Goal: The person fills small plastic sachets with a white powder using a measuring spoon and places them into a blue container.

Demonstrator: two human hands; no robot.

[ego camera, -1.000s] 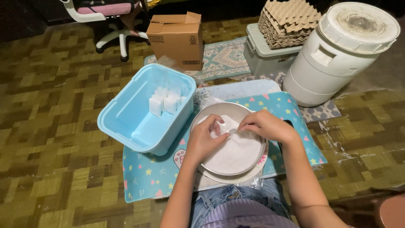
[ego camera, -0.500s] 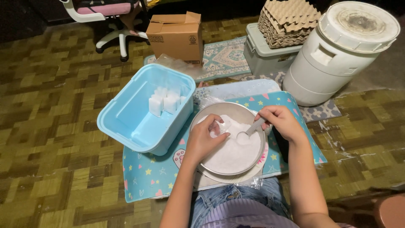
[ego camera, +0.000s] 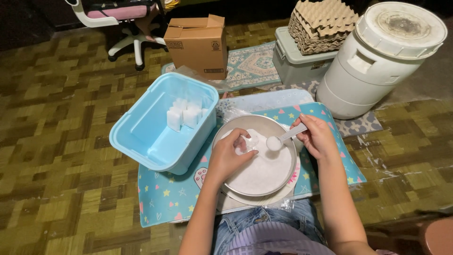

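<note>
The right hand [ego camera: 317, 138] has lifted a white spoon [ego camera: 283, 140] heaped with powder out of the round bowl [ego camera: 257, 158]. The left hand [ego camera: 230, 156] pinches a small clear bag [ego camera: 248, 141] over the bowl, so the scoop now sits just beside the bag's mouth.

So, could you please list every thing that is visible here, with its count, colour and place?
round bowl: one, metal, on the mat in front of the person, with white powder inside
spoon: one, white, over the bowl, heaped with powder
small bag: one, clear, over the bowl
tub: one, light blue, left of the bowl
packets: several, white, standing in the tub
mat: one, light blue with stars and hearts, on the wooden floor
cardboard box: one, brown, behind the tub
barrel: one, white with lid, far right
storage bin: one, grey, under stacked egg trays
chair: one, pink and white, far left
left hand: holds the bag
right hand: holds the spoon
</note>
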